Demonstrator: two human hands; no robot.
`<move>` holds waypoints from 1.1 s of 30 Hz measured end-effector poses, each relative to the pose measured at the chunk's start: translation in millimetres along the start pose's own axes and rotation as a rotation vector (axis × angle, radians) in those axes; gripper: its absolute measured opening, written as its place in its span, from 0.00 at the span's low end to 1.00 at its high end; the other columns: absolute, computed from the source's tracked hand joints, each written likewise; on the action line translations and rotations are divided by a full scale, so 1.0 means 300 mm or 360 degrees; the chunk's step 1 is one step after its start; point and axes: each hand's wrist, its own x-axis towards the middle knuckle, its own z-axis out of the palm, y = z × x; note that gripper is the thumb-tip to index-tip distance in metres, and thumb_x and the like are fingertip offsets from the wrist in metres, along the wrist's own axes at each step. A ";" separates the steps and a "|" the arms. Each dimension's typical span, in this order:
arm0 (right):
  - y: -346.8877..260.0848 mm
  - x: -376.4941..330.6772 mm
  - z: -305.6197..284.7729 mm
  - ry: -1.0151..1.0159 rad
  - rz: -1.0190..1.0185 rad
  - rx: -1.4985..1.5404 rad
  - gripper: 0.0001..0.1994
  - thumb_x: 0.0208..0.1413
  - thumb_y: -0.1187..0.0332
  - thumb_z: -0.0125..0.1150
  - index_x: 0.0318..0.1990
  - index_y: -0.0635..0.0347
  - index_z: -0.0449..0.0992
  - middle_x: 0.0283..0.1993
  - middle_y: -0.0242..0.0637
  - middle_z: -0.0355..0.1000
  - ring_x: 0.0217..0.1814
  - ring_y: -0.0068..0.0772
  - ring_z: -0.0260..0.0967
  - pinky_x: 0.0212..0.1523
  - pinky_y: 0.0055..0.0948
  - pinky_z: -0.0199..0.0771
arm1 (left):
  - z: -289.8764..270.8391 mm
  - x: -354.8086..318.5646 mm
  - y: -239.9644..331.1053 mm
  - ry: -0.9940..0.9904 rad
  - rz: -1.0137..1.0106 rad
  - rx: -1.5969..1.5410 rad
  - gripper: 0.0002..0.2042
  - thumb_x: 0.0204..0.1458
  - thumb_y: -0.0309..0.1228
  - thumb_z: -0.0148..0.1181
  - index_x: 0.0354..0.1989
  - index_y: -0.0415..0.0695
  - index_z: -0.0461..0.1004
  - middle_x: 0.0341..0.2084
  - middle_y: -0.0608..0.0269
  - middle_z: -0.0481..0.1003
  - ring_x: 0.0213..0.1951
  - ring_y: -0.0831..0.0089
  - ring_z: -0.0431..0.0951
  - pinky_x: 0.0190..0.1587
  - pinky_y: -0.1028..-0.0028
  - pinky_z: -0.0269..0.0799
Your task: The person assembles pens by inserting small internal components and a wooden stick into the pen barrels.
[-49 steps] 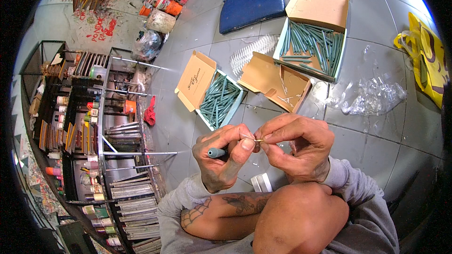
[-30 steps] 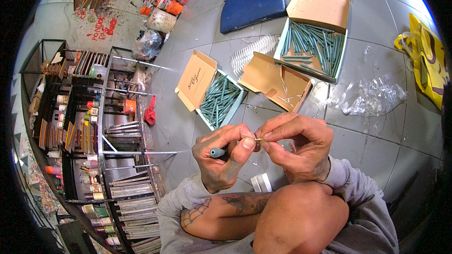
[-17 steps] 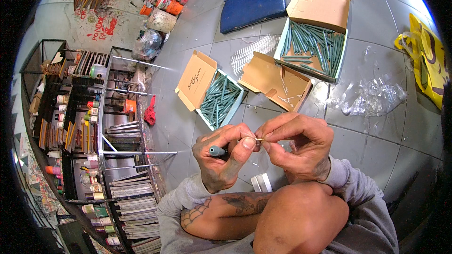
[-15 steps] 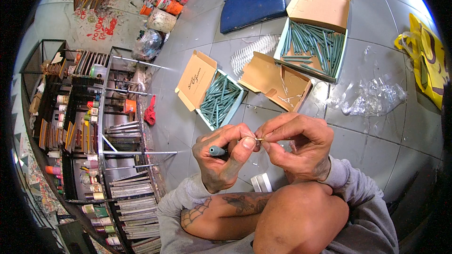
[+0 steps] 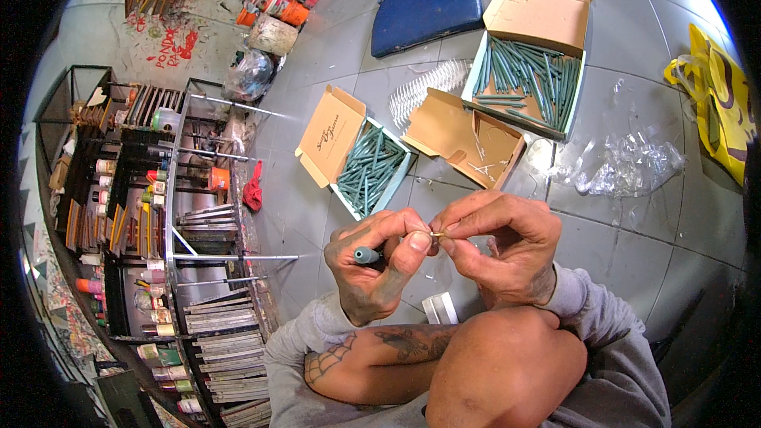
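Note:
My left hand [image 5: 372, 265] is closed around a short teal-green stick [image 5: 367, 254], whose blunt end pokes out of the fist toward the left. My right hand [image 5: 503, 250] pinches a thin pale pin-like piece [image 5: 437, 234] at the stick's other end, fingertips of both hands touching there. Both hands hover above my raised knee [image 5: 503, 368]. Ahead on the tiled floor lies an open box [image 5: 371, 168] of similar teal sticks, and a larger open box [image 5: 529, 79] of them sits farther right.
A brown open box [image 5: 476, 139] with a few thin pale pieces lies between the two stick boxes. Crumpled clear plastic [image 5: 626, 166], a yellow bag [image 5: 721, 103], a blue cushion [image 5: 432, 4] and a white spiral coil [image 5: 428, 87] lie around. A metal rack [image 5: 170, 214] of paint jars stands at left.
Nothing has visibly changed; both hands stay together at the stick's tip with only tiny finger shifts.

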 end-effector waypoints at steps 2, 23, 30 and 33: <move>0.003 -0.002 0.001 0.0002 0.0003 0.0016 0.08 0.49 0.81 0.66 0.38 0.66 0.78 0.41 0.45 0.79 0.42 0.32 0.80 0.46 0.28 0.82 | 0.000 -0.001 -0.002 0.0007 0.0003 -0.0011 0.08 0.55 0.27 0.60 0.28 0.35 0.77 0.17 0.65 0.71 0.21 0.78 0.68 0.26 0.75 0.65; 0.003 0.002 0.001 0.0011 -0.0011 0.0006 0.08 0.48 0.82 0.66 0.38 0.67 0.78 0.40 0.44 0.79 0.42 0.31 0.80 0.46 0.29 0.82 | 0.004 0.001 0.017 -0.0001 -0.0073 -0.0027 0.09 0.57 0.27 0.59 0.28 0.35 0.77 0.21 0.62 0.75 0.24 0.77 0.72 0.28 0.76 0.67; 0.002 0.001 0.001 0.0009 -0.0013 -0.0007 0.08 0.49 0.82 0.66 0.38 0.66 0.78 0.40 0.44 0.79 0.41 0.31 0.80 0.44 0.28 0.82 | 0.000 0.001 0.011 -0.0020 -0.0037 -0.0019 0.08 0.57 0.27 0.59 0.28 0.35 0.76 0.20 0.62 0.75 0.24 0.76 0.72 0.28 0.75 0.68; 0.001 0.000 0.005 0.0022 0.0001 0.0006 0.08 0.49 0.82 0.66 0.38 0.67 0.78 0.40 0.44 0.79 0.41 0.31 0.80 0.45 0.28 0.82 | 0.000 0.003 0.012 -0.0028 -0.0031 -0.0040 0.09 0.57 0.27 0.59 0.28 0.35 0.76 0.20 0.62 0.75 0.24 0.76 0.72 0.28 0.75 0.67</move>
